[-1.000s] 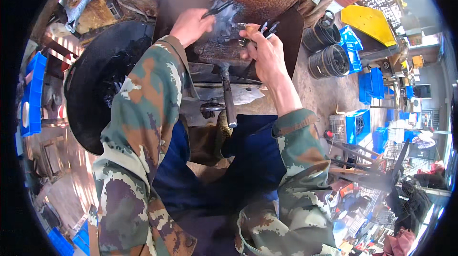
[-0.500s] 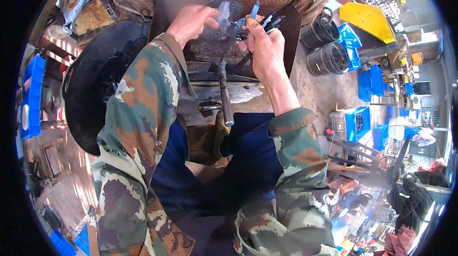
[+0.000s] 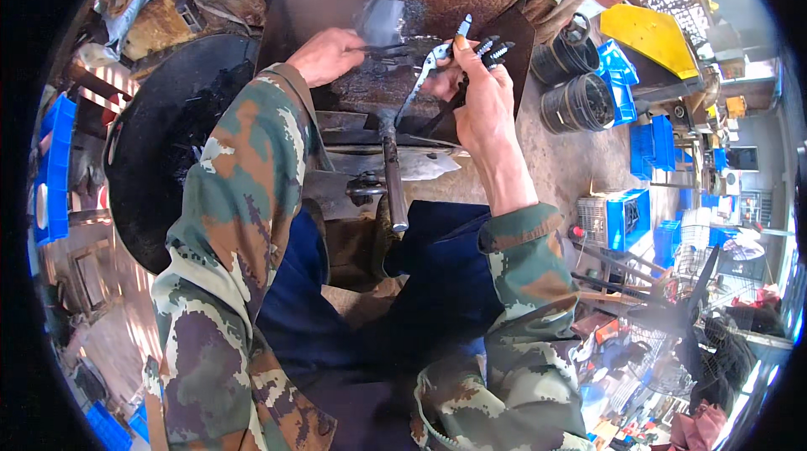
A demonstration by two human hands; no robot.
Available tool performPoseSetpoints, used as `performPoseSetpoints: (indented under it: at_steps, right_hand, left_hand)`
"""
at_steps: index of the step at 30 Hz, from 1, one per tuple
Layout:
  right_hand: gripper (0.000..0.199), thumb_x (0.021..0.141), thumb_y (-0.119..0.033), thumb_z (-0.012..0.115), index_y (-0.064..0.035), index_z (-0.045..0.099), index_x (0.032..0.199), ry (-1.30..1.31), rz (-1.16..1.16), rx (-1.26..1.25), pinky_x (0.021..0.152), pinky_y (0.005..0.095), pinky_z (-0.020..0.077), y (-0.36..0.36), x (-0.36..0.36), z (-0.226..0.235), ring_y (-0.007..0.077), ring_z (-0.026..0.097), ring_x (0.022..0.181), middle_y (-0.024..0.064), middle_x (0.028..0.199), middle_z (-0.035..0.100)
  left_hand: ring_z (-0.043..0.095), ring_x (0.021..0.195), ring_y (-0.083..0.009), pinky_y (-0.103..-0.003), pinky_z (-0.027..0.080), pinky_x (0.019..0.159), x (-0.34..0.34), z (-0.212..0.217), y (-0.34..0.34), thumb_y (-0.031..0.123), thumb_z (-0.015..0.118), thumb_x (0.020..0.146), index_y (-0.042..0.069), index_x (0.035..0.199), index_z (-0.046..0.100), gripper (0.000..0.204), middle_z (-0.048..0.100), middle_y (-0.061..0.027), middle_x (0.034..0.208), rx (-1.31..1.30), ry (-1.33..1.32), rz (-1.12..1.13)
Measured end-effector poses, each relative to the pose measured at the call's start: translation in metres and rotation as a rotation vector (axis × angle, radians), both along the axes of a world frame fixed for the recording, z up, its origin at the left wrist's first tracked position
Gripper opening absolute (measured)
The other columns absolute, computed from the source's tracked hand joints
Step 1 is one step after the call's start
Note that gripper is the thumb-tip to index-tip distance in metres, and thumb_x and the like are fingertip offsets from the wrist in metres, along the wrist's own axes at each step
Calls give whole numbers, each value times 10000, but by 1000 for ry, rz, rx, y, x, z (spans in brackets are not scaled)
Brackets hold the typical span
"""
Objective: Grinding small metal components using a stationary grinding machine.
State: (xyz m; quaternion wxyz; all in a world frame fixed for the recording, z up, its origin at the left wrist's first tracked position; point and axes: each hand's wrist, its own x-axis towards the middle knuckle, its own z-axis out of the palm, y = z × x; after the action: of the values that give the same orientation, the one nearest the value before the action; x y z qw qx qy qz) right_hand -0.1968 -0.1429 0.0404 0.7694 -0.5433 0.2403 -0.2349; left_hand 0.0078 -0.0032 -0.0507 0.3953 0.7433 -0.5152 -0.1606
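Note:
My right hand is closed round several metal tool pieces. One bright steel piece sticks out between thumb and fingers, its long thin arm slanting down to the left. Beside the fingertips a bunch of dark pieces with toothed silvery edges fans out to the right. My left hand pinches a thin dark piece that points right, over the dirty dark work surface. What the piece is I cannot make out. Below it, a round metal bar juts toward me.
On my left stands a wide black pan with dark bits in it. Two black buckets and blue crates are on the right, near a yellow panel. Wire baskets and clutter fill the lower right.
My left hand has drawn back left and down, its fingers now closed on the thin dark piece. My right hand has shifted slightly right and down, and the steel piece's long arm now shows.

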Motion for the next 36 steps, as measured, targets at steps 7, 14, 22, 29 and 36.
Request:
performPoseSetpoints:
  at_steps: [7,14,22,29,36]
  right_hand:
    - [206,982,-208,579,-5,549,995,-48,-31,164,660,398,611,-6,-5,4,274,695,722,141,824,634]
    - [208,1031,-203,459,-6,523,1009,-86,-25,249,717,458,621,-9,-8,9,333,706,786,192,913,644]
    - [210,1033,-232,463,-26,502,1026,-91,-63,299,738,495,614,-5,-8,11,327,681,792,132,907,576]
    - [233,983,-260,588,-37,575,918,-11,-54,322,575,392,556,-10,-3,2,188,557,566,52,755,558]
    - [97,940,-144,596,-73,624,880,142,28,-73,404,265,348,2,-15,13,68,416,484,-8,650,508]
  left_hand:
    - [608,880,-365,-416,467,819,-5,8,10,143,587,836,-11,1036,679,268,635,-185,935,77,57,35]
    - [585,830,-215,-323,459,777,-8,10,5,49,561,838,-35,1069,663,266,596,-105,912,30,5,17]
    - [602,821,-247,-359,464,778,-7,7,15,75,585,835,-22,1029,669,233,611,-116,881,60,2,33]
    - [617,823,-376,-420,482,749,-16,23,4,162,593,840,10,961,691,218,638,-183,882,129,-286,115]
    - [616,904,-415,-465,490,802,-10,34,9,262,561,860,49,956,686,265,664,-202,908,112,-124,253]
